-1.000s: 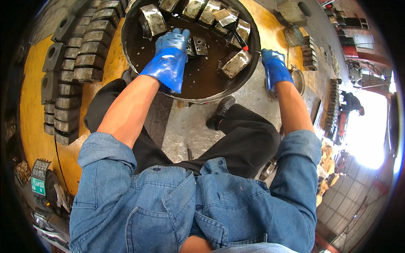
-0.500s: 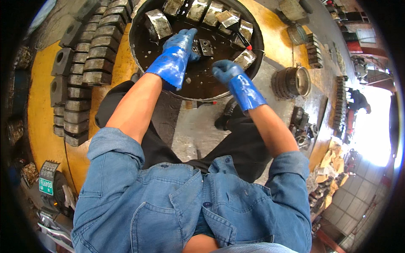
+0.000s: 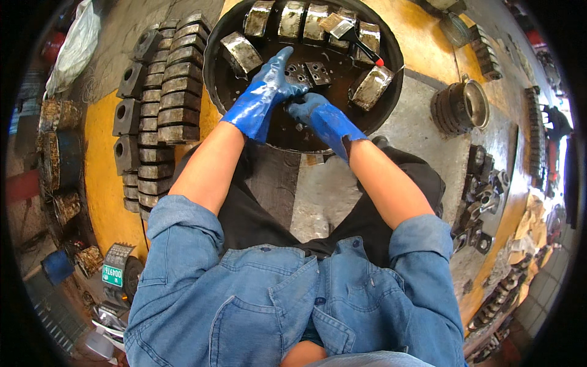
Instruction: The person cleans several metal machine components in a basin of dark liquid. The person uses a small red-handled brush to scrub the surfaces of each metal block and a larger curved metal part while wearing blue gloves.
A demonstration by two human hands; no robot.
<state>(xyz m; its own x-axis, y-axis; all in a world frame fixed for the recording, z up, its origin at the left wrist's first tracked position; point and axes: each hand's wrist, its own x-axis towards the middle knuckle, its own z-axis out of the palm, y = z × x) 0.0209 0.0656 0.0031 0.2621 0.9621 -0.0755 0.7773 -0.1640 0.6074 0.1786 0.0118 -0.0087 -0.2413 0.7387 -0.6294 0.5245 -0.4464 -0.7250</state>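
Left hand point(image 3: 273, 78): fingers point(image 3: 282, 55) extended beside drilled block point(image 3: 297, 73) | right hand point(image 3: 310, 109): curled nearby

We can't tell if R gloved hand point(image 3: 304, 109) grips anything; its underside's hidden. L gloved hand point(image 3: 278, 82) covers pt of a drilled metal block point(image 3: 296, 74). Dark liquid point(image 3: 284, 129) hides the floor of the round basin point(image 3: 213, 73); top edge of view cuts off its far rim.

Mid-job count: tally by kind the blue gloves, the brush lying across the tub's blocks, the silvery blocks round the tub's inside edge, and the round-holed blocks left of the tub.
Blue gloves: 2
Brush: 1
Silvery blocks: 7, one partly hidden
Round-holed blocks: 4
Total: 14
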